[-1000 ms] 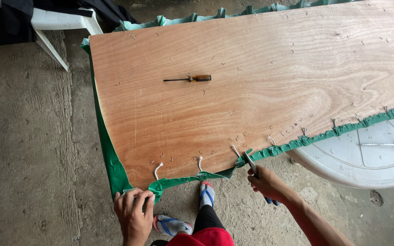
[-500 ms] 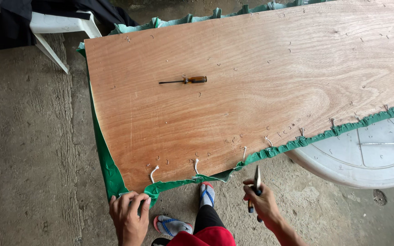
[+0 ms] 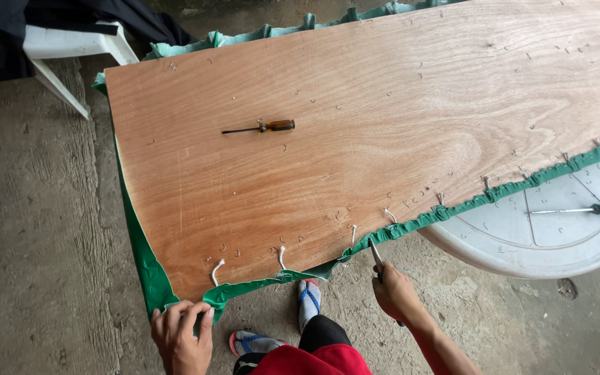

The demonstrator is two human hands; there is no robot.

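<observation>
Big plywood board [image 3: 397,132] takes up most of the view, lying flat with green fabric [image 3: 148,267] wrapped under it and folded up along the near and left edges. The board's right end sits on a white round plastic table [image 3: 557,236], and there's a white plastic chair [image 3: 71,45] off the far left corner.

Looks to me like this is the staple-pulling stage on the upholstery: the left hand [image 3: 180,337] has its fingers curled over the fabric fold at the near left corner, pinching it, while the right hand [image 3: 396,295] is closed in a fist around a slim metal tool [image 3: 376,257] whose tip touches the near edge, right where the fabric meets the wood. Can't tell if it's pliers or a driver, too small.

Short white cord ends [image 3: 217,271] stick up along that near edge, staples scattered near them. An orange-handled screwdriver [image 3: 262,127] lies untouched mid-board, and a blue-handled one [image 3: 578,208] is on the table.

My guess: the next bit needs the tip worked under a fastener without gouging the wood, fabric kept taut.
</observation>
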